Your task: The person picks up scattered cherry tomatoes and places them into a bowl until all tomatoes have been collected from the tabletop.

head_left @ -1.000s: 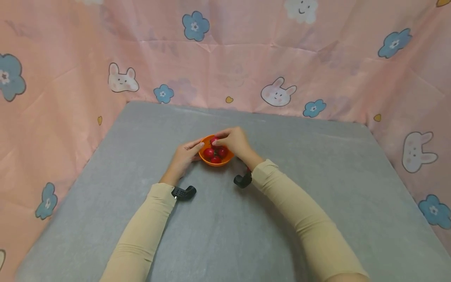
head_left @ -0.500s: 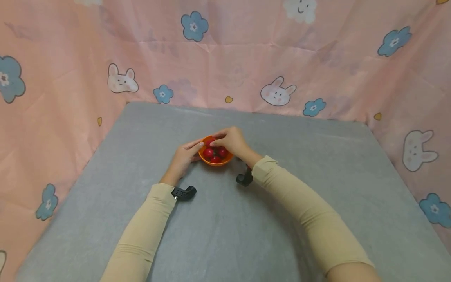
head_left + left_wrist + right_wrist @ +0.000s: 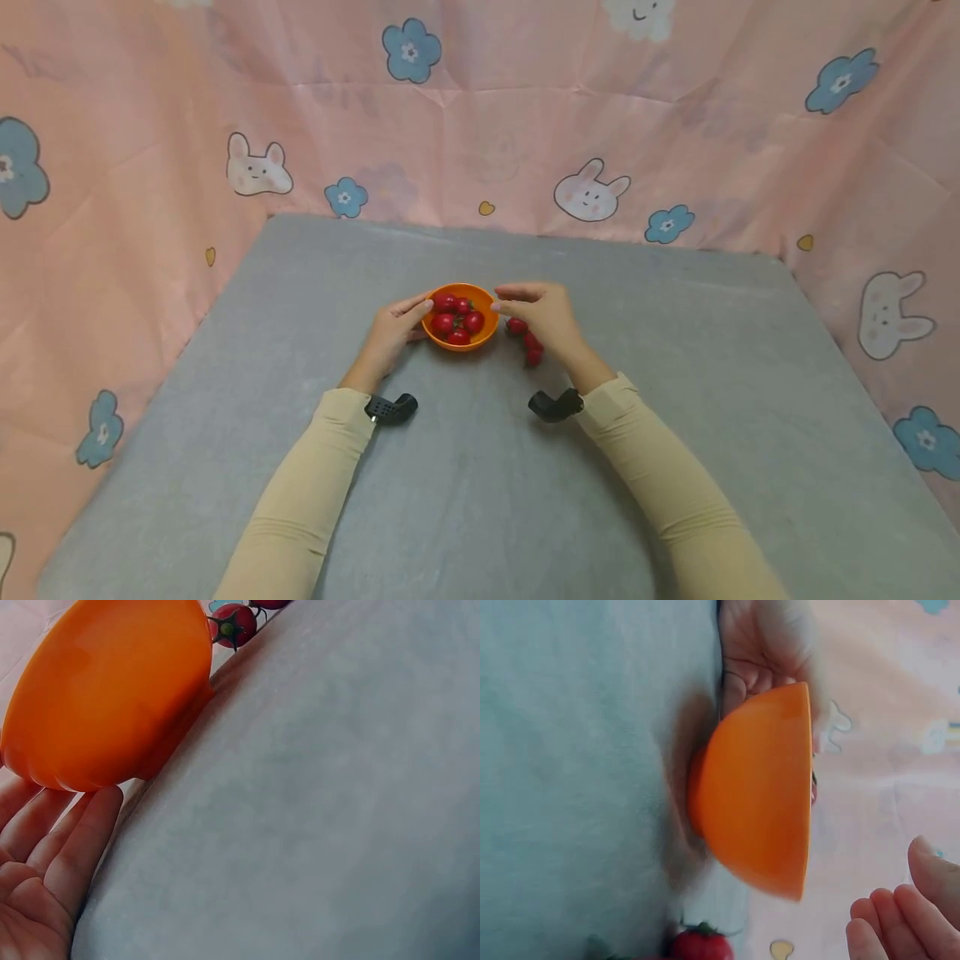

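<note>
An orange bowl (image 3: 481, 336) stands on the grey table with several small red tomatoes (image 3: 458, 337) inside. My left hand (image 3: 384, 342) holds its left side, thumb at the rim; in the left wrist view the fingers (image 3: 82, 847) meet the outer wall. Just off the right rim, my right hand (image 3: 548, 319) hovers with nothing in its grasp, the thumb apart from the fingers (image 3: 900, 922) in the right wrist view. Below that hand lie more red tomatoes (image 3: 533, 357) on the table, partly covered by it. Green stalk leaves show on one tomato (image 3: 232, 628) beside the bowl.
A grey cloth-like surface covers the table (image 3: 465, 500). Pink fabric (image 3: 465, 133) printed with rabbits and blue flowers hangs behind and at both sides. Each wrist carries a black camera mount (image 3: 392, 410).
My right hand has let go of a tomato in the back left of the bowl and drawn back to the right, uncovering tomatoes on the table. The left hand keeps its hold.
</note>
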`<action>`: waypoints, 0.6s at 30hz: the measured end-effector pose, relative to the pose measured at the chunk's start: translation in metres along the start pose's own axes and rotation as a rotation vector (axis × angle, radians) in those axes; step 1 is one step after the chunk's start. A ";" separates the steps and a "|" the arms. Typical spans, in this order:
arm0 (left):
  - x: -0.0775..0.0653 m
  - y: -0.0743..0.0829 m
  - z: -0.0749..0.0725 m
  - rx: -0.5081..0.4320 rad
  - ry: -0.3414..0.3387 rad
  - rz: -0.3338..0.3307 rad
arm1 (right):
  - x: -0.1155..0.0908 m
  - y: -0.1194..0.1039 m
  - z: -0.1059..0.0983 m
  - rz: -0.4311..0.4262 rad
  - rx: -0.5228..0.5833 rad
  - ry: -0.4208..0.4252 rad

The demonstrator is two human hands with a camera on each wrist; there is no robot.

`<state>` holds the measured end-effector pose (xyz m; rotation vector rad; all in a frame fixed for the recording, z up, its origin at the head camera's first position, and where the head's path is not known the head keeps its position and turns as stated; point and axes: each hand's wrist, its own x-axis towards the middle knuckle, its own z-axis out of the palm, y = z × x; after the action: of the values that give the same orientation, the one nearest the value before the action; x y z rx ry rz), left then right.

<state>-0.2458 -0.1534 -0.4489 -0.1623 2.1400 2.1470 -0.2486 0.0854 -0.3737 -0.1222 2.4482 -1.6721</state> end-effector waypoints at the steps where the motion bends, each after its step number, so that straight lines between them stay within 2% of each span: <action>1: 0.000 0.000 0.000 0.004 -0.001 0.001 | -0.004 0.002 -0.003 0.011 0.003 0.009; 12: 0.001 -0.002 -0.001 -0.004 -0.007 0.008 | -0.027 0.029 -0.024 0.093 0.018 0.076; 18: 0.001 -0.002 0.000 -0.010 -0.012 0.008 | -0.036 0.040 -0.029 0.143 -0.005 0.071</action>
<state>-0.2462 -0.1532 -0.4508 -0.1412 2.1273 2.1573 -0.2170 0.1320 -0.3970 0.1115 2.4475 -1.6366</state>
